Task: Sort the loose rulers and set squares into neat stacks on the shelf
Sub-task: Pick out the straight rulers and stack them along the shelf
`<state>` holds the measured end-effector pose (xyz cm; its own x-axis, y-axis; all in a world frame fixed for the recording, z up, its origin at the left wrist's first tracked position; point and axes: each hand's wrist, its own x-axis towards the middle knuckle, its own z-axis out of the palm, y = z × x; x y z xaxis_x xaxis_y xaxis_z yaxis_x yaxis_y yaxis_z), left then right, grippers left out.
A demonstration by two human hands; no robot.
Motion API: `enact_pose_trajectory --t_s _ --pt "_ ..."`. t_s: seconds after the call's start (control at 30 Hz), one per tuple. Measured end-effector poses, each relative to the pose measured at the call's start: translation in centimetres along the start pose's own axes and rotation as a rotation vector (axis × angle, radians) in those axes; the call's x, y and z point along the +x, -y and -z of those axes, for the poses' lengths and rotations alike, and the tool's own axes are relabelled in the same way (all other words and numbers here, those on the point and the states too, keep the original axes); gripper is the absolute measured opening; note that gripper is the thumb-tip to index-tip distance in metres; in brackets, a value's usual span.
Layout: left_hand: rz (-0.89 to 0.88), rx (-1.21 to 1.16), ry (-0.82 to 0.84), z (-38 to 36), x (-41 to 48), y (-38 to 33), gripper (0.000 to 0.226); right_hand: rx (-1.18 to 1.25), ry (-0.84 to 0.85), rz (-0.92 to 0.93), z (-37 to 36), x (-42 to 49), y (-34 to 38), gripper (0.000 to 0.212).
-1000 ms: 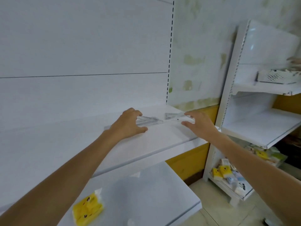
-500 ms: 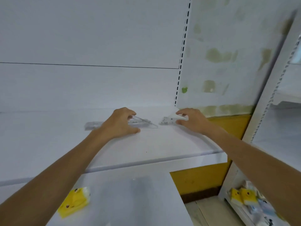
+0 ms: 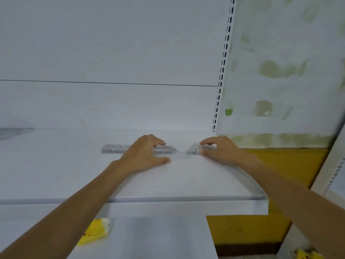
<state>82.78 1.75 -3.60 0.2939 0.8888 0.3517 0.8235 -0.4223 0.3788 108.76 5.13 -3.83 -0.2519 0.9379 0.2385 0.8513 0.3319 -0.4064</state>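
A flat bundle of clear, glossy plastic rulers [image 3: 113,148] lies at the centre of the frame on the smooth white shelf [image 3: 168,184], long axis running left to right. The left hand [image 3: 143,154] curls its fingers over the bundle's right part, thumb flat on the shelf. Just right of it, the right hand [image 3: 218,149] pinches a small, blurred, transparent plastic set square [image 3: 194,149], its thin tip pointing left.

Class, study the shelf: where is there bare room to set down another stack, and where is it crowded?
Bare: the front strip between the rulers and the shelf edge, and the stretch to their left. Crowded: the back right, where the left hand holds the rulers and the right hand holds the set square.
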Motion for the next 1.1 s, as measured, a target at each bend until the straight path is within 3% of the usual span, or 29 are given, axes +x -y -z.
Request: enact_pose_trajectory --t_s 0.4,0.5,0.57,0.63,0.73,1.1 --pt "0.024 0.003 -0.046 0.1 1.4 0.5 0.058 -0.087 0.008 0.075 -0.5 -0.2 -0.1 0.047" --pt "0.027 -0.012 -0.106 0.2 2.2 0.5 0.057 -0.122 -0.075 0.074 0.2 -2.6 1.1 0.033" --pt "0.023 -0.024 -0.117 0.1 3.0 0.1 0.055 -0.148 -0.033 0.066 0.4 -5.6 2.6 0.030" --pt "-0.002 -0.044 -0.100 -0.2 3.9 -0.7 0.053 -0.191 0.021 0.074 -0.3 -8.6 3.7 0.040" --pt "-0.059 -0.084 -0.060 -1.3 4.9 -2.5 0.048 -0.273 -0.027 0.152 -1.3 -10.9 4.6 0.050" --pt "-0.121 0.006 0.158 -4.6 7.8 -5.8 0.050 -0.263 -0.043 0.157 -0.9 -10.9 4.8 0.039"
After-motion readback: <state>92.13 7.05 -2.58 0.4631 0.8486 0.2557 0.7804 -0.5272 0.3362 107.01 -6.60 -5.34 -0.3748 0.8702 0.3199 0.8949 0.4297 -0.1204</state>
